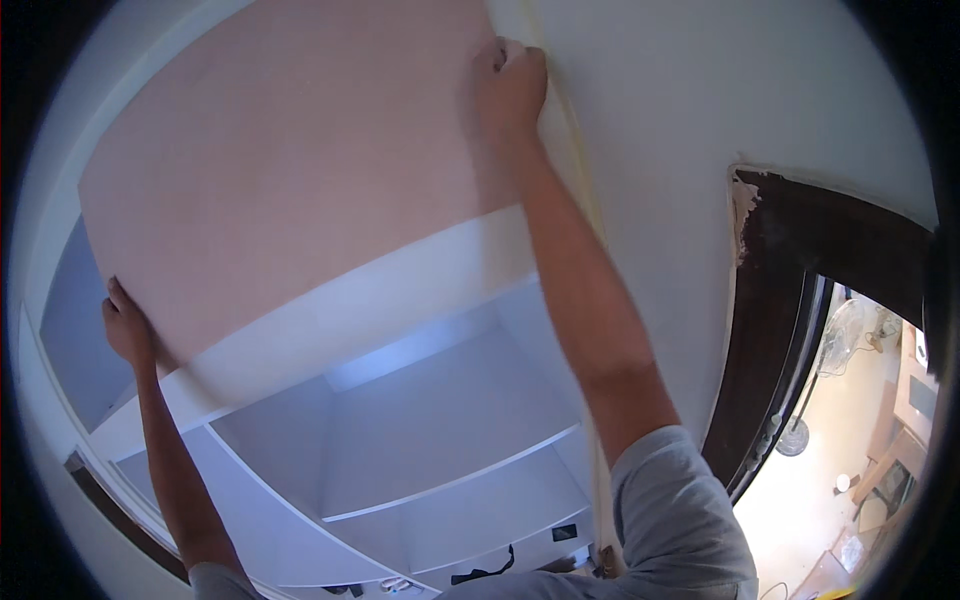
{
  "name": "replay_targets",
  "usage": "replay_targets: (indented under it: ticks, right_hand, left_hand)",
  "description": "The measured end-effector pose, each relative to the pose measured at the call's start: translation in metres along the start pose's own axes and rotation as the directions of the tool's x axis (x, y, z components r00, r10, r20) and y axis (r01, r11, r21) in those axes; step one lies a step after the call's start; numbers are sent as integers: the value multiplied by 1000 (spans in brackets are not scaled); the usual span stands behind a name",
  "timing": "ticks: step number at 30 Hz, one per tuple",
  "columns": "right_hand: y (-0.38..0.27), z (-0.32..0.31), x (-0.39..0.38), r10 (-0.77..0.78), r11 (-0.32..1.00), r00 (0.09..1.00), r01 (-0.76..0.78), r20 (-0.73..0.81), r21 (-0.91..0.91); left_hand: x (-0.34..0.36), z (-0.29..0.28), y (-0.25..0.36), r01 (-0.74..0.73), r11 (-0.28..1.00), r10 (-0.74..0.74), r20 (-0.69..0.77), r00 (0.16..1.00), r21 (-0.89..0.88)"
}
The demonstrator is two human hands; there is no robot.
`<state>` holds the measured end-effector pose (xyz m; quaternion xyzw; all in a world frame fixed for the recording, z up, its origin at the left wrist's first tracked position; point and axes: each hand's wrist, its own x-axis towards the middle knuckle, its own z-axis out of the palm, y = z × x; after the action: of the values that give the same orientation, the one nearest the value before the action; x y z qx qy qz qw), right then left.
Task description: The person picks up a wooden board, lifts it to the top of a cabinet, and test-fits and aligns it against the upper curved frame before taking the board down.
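A large flat pinkish-brown panel [300, 150] stands tilted against the upper part of a white built-in cabinet, covering most of its top opening. My left hand [128, 325] grips the panel's lower left edge, with a finger or thumb lying along its face. Higher up, my right hand [512, 85] is closed at the panel's right edge, both arms raised. Its fingers curl round at the edge, and a small dark spot shows among them that I cannot make out. The fingers behind the panel are hidden.
Below the panel are the cabinet's white rail [390, 280] and open shelves [450, 470], with a few small dark items low down. On the right, a dark wooden door frame [770, 280] with chipped edges opens onto a bright room holding a standing fan [842, 330].
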<state>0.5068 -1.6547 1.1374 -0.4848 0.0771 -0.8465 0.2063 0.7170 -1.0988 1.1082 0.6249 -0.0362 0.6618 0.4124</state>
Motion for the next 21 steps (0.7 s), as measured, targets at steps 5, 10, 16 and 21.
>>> replay_targets:
  ticks: [5, 10, 16, 21]
  right_hand:
    - [-23, -3, -65, -56, 994, 997, 52, -44, -99]
    - [-31, 2, -75, -128, 969, 991, 117, -36, -218]
    - [-29, 7, -71, -124, 986, 991, 118, -46, -119]
    - [-20, 5, -67, -131, 984, 988, 121, -77, -129]
  left_hand:
    - [7, 8, -15, 25, 997, -23, -28, 999, 74]
    - [18, 12, -23, 20, 998, -17, -47, 999, 64]
    - [34, 14, -42, 32, 991, -31, -6, 999, 130]
    - [31, 24, -38, 39, 998, -37, -50, 998, 46]
